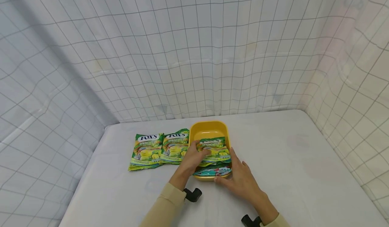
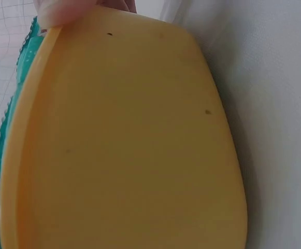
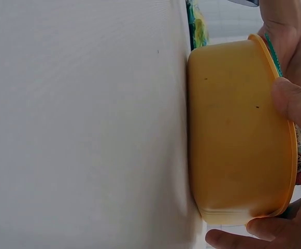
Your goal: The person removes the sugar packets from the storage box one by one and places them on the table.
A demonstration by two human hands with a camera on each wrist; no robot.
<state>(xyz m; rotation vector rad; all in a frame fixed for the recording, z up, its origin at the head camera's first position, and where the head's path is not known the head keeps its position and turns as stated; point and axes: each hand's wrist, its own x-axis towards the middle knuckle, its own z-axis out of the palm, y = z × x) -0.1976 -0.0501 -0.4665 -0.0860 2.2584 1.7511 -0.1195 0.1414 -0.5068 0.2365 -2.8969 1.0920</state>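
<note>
A yellow plastic tub (image 1: pixel 209 132) stands on the table and fills much of both wrist views. In its front half lies a green Fox's Spring Tea candy bag (image 1: pixel 216 152), above a teal candy bag (image 1: pixel 214 171) by the near rim. My left hand (image 1: pixel 191 158) reaches in from the left and grips the green bag, thumb on its printed face; its other fingers are partly hidden. Around the tub's near right corner, my right hand (image 1: pixel 241 179) holds the wall, thumb (image 3: pixel 292 101) at the front rim and fingers along the right side.
Left of the tub, two more green Fox's bags lie flat side by side: one bag (image 1: pixel 147 151) farther out, the other bag (image 1: pixel 175 147) close to the tub. A white cloth covers the table (image 1: pixel 279 159). White grid-patterned curtains (image 1: pixel 209 61) enclose the back and sides.
</note>
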